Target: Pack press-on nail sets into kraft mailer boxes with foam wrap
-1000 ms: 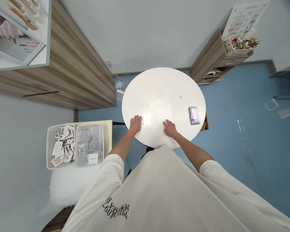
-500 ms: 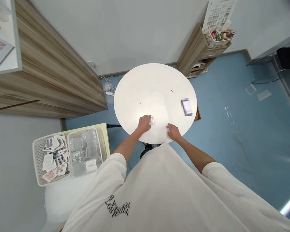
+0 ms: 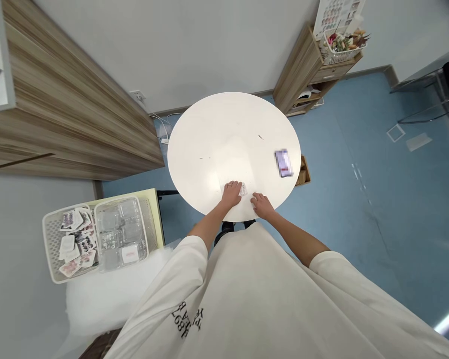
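Note:
My left hand rests near the front edge of the round white table. Its fingers are bent over a small clear plastic piece, which sticks out on the thumb side. Whether that is a packet or a little box cannot be made out. My right hand lies on the tabletop just right of the clear piece, apart from it, with fingers loosely spread and nothing visible in them.
A phone-like object, pixelated, lies on the table's right side. A small dark sliver is farther back. To the left, a white basket holds printed cards; another basket holds clear boxes. A wooden cabinet stands behind.
My left hand has moved right across the table with the clear plastic piece, closer to my right hand. The view has shifted slightly.

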Motion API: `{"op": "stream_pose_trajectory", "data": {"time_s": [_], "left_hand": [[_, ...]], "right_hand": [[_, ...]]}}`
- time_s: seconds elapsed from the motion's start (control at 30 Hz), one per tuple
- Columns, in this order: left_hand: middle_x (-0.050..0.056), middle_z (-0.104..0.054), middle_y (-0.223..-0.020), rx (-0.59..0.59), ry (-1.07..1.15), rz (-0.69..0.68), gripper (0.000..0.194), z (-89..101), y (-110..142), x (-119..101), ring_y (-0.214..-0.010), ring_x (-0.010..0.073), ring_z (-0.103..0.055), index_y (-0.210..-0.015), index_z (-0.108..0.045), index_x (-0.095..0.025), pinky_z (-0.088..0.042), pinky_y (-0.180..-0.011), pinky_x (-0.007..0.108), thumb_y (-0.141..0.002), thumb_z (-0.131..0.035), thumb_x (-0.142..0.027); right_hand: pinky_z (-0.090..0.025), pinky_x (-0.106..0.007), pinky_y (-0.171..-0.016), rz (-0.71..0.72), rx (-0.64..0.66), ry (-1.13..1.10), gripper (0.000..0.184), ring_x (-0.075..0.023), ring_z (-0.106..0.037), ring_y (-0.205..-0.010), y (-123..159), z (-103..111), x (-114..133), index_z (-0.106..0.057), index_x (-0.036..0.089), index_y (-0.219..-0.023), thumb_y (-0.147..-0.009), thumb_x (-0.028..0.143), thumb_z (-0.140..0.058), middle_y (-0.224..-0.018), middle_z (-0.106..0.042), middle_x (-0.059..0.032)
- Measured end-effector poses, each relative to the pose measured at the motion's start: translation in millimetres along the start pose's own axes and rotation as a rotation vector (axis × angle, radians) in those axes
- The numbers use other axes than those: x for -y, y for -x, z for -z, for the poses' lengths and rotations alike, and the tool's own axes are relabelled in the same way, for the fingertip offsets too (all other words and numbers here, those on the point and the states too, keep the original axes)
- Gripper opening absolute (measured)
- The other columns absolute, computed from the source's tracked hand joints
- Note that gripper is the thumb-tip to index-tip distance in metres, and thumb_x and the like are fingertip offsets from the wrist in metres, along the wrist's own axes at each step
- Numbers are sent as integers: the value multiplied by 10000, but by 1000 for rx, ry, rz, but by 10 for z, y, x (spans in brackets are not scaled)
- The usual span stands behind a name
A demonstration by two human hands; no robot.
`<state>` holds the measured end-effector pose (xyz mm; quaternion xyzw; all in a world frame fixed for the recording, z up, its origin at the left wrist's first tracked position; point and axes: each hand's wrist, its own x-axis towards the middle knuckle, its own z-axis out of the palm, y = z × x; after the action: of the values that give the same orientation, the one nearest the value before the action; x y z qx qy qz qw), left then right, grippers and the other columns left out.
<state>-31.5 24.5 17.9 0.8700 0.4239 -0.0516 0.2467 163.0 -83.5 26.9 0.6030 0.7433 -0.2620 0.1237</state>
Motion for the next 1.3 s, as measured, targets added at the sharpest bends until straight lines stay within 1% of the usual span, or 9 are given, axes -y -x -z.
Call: {"op": "stream_pose_trajectory", "data": {"time_s": [0.23,0.4,0.5,0.7,0.8,0.9,1.0,1.13,1.3], "left_hand": [[141,-452,-1508,4,-40,45,697,-57,-22,-62,-1427,333,-352,-1508,-358,-202,-307,-1132,459,-854,-598,-214],[145,-356,-1592,31,-13,56,701,-28,-11,-61,-1461,333,-322,-1531,-337,-209,-287,-1162,471,-887,-599,-293],[142,-297,-1632,20,43,103,601,60,12,-6,-1457,314,-353,-1539,-330,-212,-295,-1168,469,-971,-483,-333],[140,-394,-1574,-118,101,275,478,352,121,180,-1416,277,-411,-1487,-407,-184,-357,-1135,444,-1043,-309,-330],[137,-438,-1535,-189,84,297,461,485,197,151,-1406,277,-409,-1465,-432,-182,-341,-1143,454,-1037,-302,-295],[130,-486,-1477,-212,46,250,454,553,279,11,-1383,281,-419,-1442,-456,-193,-309,-1154,476,-1002,-344,-216],[127,-532,-1401,-149,8,143,446,515,346,-156,-1326,289,-459,-1365,-530,-210,-301,-1140,491,-949,-387,-134],[126,-574,-1318,6,-21,-31,431,323,360,-284,-1270,282,-497,-1257,-602,-228,-342,-1090,461,-914,-387,-78],[128,-478,-1479,-13,-44,25,493,86,269,-265,-1387,274,-406,-1350,-517,-201,-344,-1090,445,-885,-418,-69]], "right_hand": [[-366,-453,-1032,23,-28,24,379,-331,-366,-1340,-6,-29,-36,-594,179,-1275,-917,133,-476,-1535,-404,-149],[-353,-450,-1033,12,-16,6,361,-331,-397,-1303,-42,22,-29,-628,184,-1248,-940,139,-445,-1504,-438,-149],[-358,-436,-1021,17,-18,-21,342,-314,-466,-1218,-98,131,-54,-647,182,-1214,-966,162,-413,-1405,-524,-152],[-395,-388,-969,48,-44,-113,332,-280,-524,-1150,-392,441,-182,-651,181,-1176,-1004,223,-371,-1297,-596,-142],[-405,-391,-948,20,-39,-128,332,-282,-540,-1126,-610,558,-206,-651,180,-1165,-1012,247,-364,-1261,-612,-148],[-406,-403,-938,-9,-44,-121,323,-292,-546,-1110,-795,612,-196,-658,175,-1135,-1011,253,-370,-1223,-624,-159],[-406,-418,-927,-31,-43,-101,312,-302,-546,-1103,-902,609,-185,-658,172,-1125,-1003,244,-379,-1198,-628,-169],[-414,-416,-904,-44,-57,-97,309,-298,-548,-1081,-955,570,-197,-655,171,-1116,-995,219,-375,-1188,-631,-169],[-421,-401,-892,-53,-70,-127,292,-287,-552,-1063,-990,552,-224,-656,174,-1093,-990,211,-385,-1177,-641,-155]]}}
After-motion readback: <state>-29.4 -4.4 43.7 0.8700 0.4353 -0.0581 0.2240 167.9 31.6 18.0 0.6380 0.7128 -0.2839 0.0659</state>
